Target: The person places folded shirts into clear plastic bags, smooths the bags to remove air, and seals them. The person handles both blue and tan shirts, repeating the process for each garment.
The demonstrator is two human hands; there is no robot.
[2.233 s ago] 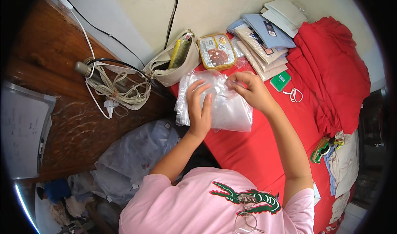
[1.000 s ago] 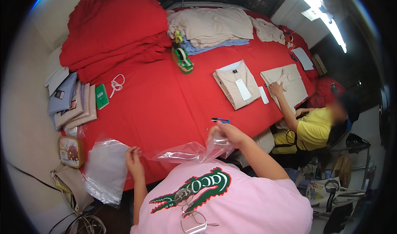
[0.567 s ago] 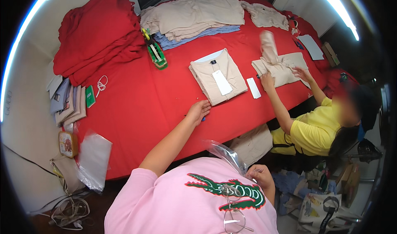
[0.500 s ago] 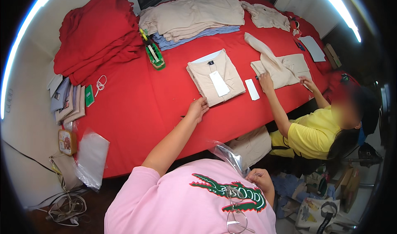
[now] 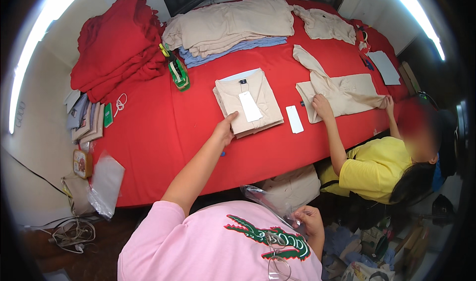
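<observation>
A stack of folded beige shirts (image 5: 270, 102) lies on the red-covered table in front of me, a white hang tag (image 5: 250, 106) on the top one. My left hand (image 5: 225, 129) grips its near left edge, thumb on top; the fingers are partly hidden. Low in front of my body, my right hand (image 5: 310, 221) is closed on a clear plastic bag (image 5: 265, 197), which hangs out toward the table edge. Another white tag (image 5: 294, 119) lies just right of the stack.
To the right, a person in yellow (image 5: 369, 167) handles a beige shirt (image 5: 347, 92) with both hands. A green tape dispenser (image 5: 179, 75), a red garment pile (image 5: 119, 43) and beige garments (image 5: 233, 20) stand farther back. Plastic bags (image 5: 107, 182) lie at the left edge.
My left hand has gone from resting at the stack's near corner to gripping its edge. The person beside me has drawn the shirt's right end outward. The view has shifted slightly.
</observation>
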